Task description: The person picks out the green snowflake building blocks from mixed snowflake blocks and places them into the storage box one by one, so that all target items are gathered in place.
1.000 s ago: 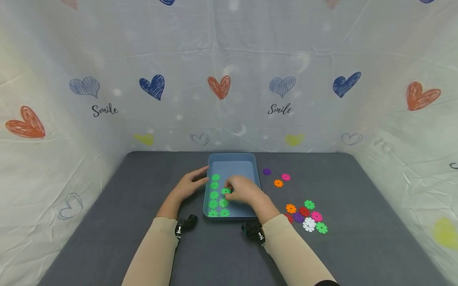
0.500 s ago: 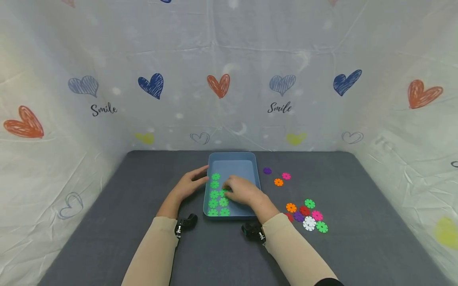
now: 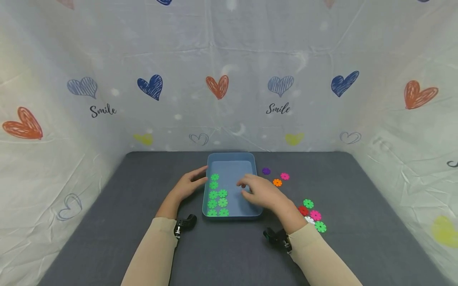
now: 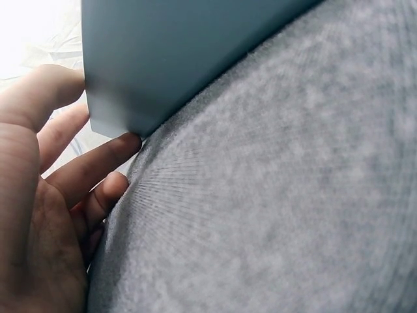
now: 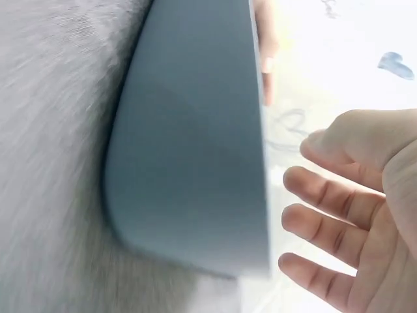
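Observation:
A blue tray (image 3: 236,157) lies on the grey table. Inside it, green flower-shaped discs (image 3: 213,194) form two columns along the left side, the left column longer than the other. My left hand (image 3: 187,185) rests at the tray's left wall; in the left wrist view its fingertips (image 4: 129,145) touch the wall near the bottom edge. Over the right half of the tray hovers my right hand (image 3: 262,192), fingers apart and bent loosely, with nothing between them. The right wrist view shows these fingers (image 5: 326,225) beyond the tray's rim.
Right of the tray lie a purple disc (image 3: 266,171), a pink disc (image 3: 284,176) and an orange disc (image 3: 277,182). Nearer me is a cluster with green (image 3: 308,203), red and white discs, partly hidden by the right forearm. A heart-printed curtain (image 3: 247,99) surrounds the table.
My right hand has let go of a green disc at the top of the second column and moved right, its fingers spreading. The left hand stays at the tray's side.

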